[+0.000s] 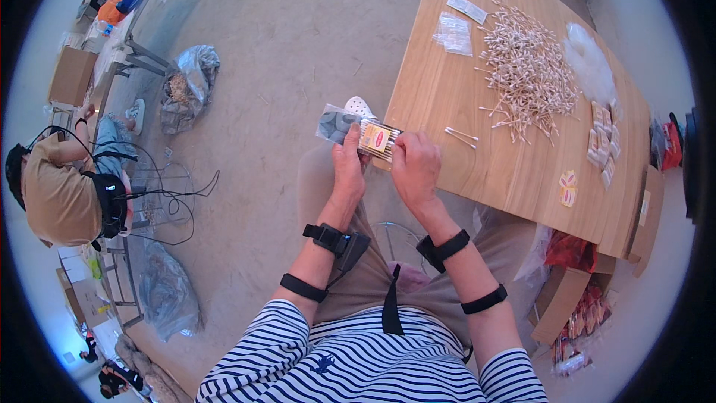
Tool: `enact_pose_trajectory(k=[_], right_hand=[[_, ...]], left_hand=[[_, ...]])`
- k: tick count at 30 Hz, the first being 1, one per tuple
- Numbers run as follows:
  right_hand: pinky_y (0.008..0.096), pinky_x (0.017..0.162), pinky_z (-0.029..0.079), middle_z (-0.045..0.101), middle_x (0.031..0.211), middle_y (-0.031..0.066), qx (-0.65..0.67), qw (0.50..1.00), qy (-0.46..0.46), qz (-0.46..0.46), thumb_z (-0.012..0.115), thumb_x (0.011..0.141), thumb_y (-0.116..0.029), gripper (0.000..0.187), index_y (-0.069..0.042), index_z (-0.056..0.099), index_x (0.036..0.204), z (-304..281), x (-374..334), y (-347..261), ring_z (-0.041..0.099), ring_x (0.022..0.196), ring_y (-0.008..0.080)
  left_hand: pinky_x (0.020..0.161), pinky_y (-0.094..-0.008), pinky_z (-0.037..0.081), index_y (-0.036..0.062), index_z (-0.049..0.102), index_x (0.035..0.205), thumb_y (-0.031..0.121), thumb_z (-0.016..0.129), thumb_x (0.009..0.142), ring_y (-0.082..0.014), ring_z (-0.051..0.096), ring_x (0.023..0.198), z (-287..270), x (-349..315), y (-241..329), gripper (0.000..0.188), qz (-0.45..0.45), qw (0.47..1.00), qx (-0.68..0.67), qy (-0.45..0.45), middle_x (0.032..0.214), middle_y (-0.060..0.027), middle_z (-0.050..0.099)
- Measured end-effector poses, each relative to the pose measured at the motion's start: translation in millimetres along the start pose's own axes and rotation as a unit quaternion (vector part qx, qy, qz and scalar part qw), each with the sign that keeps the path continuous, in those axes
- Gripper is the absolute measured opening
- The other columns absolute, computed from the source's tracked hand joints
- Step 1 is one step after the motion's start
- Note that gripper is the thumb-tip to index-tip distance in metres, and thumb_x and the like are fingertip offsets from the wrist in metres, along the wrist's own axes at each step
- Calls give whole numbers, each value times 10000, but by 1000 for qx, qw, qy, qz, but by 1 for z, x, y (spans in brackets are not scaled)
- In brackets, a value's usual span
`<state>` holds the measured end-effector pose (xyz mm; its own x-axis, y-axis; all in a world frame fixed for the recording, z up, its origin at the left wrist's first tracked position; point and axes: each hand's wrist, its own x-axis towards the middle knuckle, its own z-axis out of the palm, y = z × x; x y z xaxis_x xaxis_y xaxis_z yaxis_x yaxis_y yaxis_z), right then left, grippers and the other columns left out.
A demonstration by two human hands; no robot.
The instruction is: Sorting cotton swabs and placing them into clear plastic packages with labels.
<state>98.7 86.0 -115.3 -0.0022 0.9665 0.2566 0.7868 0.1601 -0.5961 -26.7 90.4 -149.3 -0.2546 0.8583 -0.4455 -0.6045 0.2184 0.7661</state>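
A small pack of cotton swabs [377, 139] with a yellow and red label is between my hands, just off the near left corner of the wooden table. My left hand [348, 166] grips its left side, thumb on top. At its right end my right hand [415, 166] has its fingers closed on the edge; the fingertips are partly hidden. A greyish see-through plastic flap [337, 123] sticks out left of the pack. Two loose swabs [462, 137] lie on the table to the right of my hands, and a large heap of swabs [522, 71] spreads beyond them.
The wooden table [440, 82] also bears flat clear bags [453, 33], a white fluffy bundle [589, 60], several filled packs [603, 142] and yellow labels [568, 188]. Cardboard boxes [559, 302] stand below its right side. Another person [63, 186] sits at the left benches.
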Motion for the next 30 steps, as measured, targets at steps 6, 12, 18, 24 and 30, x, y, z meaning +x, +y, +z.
enact_pose_trajectory(k=[6, 12, 18, 24, 30], right_hand=[[454, 736, 426, 602, 852, 118, -1, 1000, -9, 28, 681, 782, -97, 89, -73, 641, 857, 1, 3, 0, 605, 833, 320], [444, 731, 433, 618, 842, 98, 22, 997, -34, 73, 686, 765, -97, 78, -78, 645, 829, 2, 5, 1, 616, 819, 310], [454, 730, 446, 637, 825, 106, 72, 993, -11, 89, 665, 782, -95, 38, -72, 651, 808, 1, 7, 3, 629, 804, 316], [461, 720, 458, 638, 813, 120, 39, 995, -15, 91, 647, 788, -102, 35, -68, 652, 779, 3, 9, 4, 632, 807, 324], [458, 707, 459, 624, 774, 114, 69, 992, -9, 105, 660, 767, -91, 37, -65, 636, 757, 4, 9, 8, 628, 767, 314]], left_hand=[[542, -200, 401, 138, 663, 1022, 353, 616, 985, -24, 568, 695, -3, 0, 0, 223, 2, 1000, 3, -8, 863, 63, 664], [552, -197, 422, 134, 662, 1030, 356, 618, 984, -22, 580, 704, -1, 0, 0, 231, -6, 1000, -3, 3, 875, 62, 668], [537, -197, 409, 128, 660, 1031, 343, 616, 986, -22, 570, 685, 0, 0, -1, 224, -2, 1000, -1, 7, 868, 63, 665], [523, -198, 393, 128, 661, 1023, 336, 600, 995, -20, 559, 672, -3, 3, -4, 219, -2, 1000, 0, 8, 860, 61, 663], [525, -200, 396, 124, 664, 1027, 339, 597, 996, -23, 563, 674, 1, 0, 0, 227, -8, 1000, 4, 8, 860, 60, 663]])
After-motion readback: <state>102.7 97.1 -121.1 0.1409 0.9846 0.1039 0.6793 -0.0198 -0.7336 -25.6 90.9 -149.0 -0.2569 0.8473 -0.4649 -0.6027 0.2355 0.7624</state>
